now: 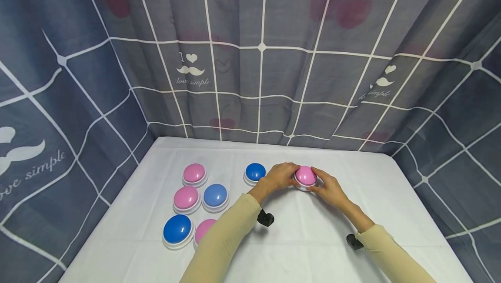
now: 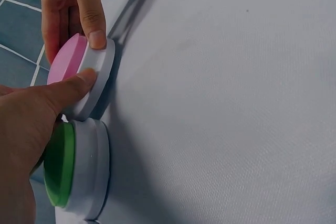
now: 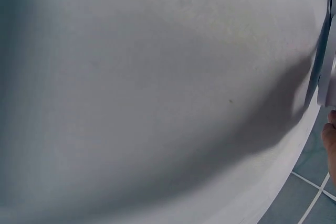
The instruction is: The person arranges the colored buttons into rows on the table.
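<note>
A push button with a glossy pink dome (image 1: 305, 175) and white base is held between both hands near the table's back. My left hand (image 1: 279, 176) grips its left side, and my right hand (image 1: 328, 189) grips its right side. In the left wrist view, both thumbs press on the white base (image 2: 93, 88), which sits close over the cloth. Below my left hand there, a green button (image 2: 60, 166) stands beside the pink one; in the head view it is hidden. A blue button (image 1: 255, 171) lies just left of my left hand. The right wrist view catches only some fingers (image 3: 331, 140) and the base's edge.
More buttons stand on the left of the white table (image 1: 391, 196): pink ones (image 1: 194, 173), a light blue one (image 1: 215, 195) and a dark blue one (image 1: 177, 229). My left sleeve (image 1: 227, 235) partly covers another pink button (image 1: 204, 229). Grey checked curtains (image 1: 235, 70) enclose the table's back and sides.
</note>
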A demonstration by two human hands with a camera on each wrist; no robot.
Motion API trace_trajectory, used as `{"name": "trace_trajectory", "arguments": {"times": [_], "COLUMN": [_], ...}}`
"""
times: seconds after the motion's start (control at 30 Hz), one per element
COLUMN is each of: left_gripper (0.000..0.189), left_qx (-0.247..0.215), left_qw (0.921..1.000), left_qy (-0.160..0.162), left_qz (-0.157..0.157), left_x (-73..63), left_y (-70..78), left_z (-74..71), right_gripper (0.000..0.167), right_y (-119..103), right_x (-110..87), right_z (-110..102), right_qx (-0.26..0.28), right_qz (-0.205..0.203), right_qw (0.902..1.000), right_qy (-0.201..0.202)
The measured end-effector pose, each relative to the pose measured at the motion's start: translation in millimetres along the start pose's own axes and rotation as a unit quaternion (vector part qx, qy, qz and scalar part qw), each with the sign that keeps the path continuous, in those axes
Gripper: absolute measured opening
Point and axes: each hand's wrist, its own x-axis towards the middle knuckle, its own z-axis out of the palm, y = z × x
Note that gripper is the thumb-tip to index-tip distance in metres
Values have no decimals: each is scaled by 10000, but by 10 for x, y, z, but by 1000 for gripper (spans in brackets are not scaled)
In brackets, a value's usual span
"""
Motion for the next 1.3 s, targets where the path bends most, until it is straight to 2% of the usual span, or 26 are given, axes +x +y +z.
{"name": "trace_trajectory", "arguments": {"times": [0.53, 0.97, 1.3], "left_gripper": [55, 52, 51], "left_qx": [50, 80, 24], "left_qw": [9999, 9999, 10000], "left_qy": [76, -52, -30], "left_qz": [61, -49, -5], "left_x": [63, 68, 68], "left_y": [-11, -37, -34], "left_z": [9, 44, 68], "right_gripper": [69, 71, 70], "right_y": [9, 48, 17], "right_x": [50, 58, 28], "right_z": [-25, 30, 35], "right_qx": [-8, 43, 26], "right_qz": [177, 430, 551], "right_qw": [9998, 9986, 9980], "right_qy": [-135, -291, -311]}}
